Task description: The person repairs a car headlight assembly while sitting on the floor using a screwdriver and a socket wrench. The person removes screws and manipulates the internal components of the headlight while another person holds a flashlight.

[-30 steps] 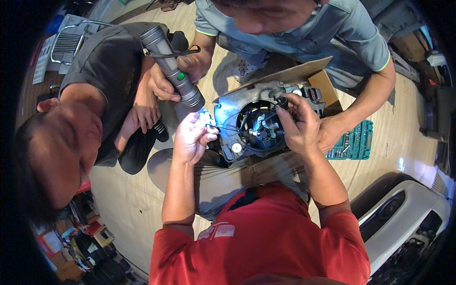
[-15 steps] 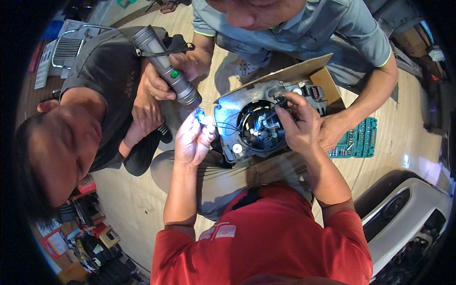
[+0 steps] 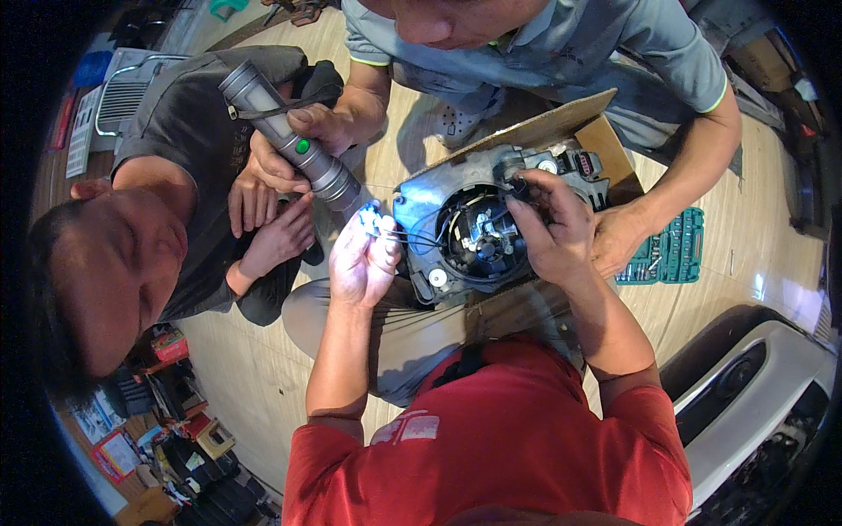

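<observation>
Red short-sleeved shirt point(image 3: 491, 438), pale chest print.

Light wooden plank floor point(image 3: 263, 368) carries everything. Open cardboard box point(image 3: 561, 131) sits at centre. Green socket-set tray point(image 3: 671, 254) lies flat on floor just right of box. White car bumper point(image 3: 754, 394) rests on floor below and right of box, well apart. White metal rack point(image 3: 123, 96) far left of box. Heap of small boxes and clutter point(image 3: 167, 421) lower left, well apart.
</observation>
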Demonstrator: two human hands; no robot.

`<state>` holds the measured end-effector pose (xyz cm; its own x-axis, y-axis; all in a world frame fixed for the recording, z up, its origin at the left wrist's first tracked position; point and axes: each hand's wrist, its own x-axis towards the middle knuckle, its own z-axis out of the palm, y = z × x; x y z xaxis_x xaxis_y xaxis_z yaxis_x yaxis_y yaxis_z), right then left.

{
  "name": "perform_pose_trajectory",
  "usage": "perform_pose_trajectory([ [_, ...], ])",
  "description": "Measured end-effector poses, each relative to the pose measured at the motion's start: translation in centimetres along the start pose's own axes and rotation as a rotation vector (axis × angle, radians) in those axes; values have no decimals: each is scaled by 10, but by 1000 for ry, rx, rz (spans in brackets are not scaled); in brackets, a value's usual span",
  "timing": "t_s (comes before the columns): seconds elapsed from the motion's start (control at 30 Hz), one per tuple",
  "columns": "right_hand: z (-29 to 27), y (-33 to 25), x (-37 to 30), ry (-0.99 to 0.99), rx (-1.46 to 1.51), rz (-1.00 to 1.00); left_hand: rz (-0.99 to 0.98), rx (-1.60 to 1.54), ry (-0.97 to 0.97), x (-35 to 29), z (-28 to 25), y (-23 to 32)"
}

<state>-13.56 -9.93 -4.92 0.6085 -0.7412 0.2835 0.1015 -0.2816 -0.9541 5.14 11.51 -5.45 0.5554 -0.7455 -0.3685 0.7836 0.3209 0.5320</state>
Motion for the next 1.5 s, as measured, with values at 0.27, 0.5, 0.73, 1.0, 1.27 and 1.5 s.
perform_pose_trajectory([
  [0.27, -2, -9, 3, -21, -63, 27, 163, 261, -25, 0, 6, -8],
  [0.5, -2, -2, 0, -4, -66, 60, -406, -171, 27, -5, 82, 20],
  [0.73, -2, -10, 1, -32, -1, 141, -803, -513, -4, 17, 113, 11],
  [1.0, -1, -4, -3, -33, 117, 113, -212, 148, 49, -9, 66, 11],
  [1.27, -2, -48, 17, -253, -291, 175, 326, 707, 28, -2, 28, -9],
  [1.5, 11, -47, 24, -260, -497, -37, 312, 683, 5, 0, 31, -9],
])
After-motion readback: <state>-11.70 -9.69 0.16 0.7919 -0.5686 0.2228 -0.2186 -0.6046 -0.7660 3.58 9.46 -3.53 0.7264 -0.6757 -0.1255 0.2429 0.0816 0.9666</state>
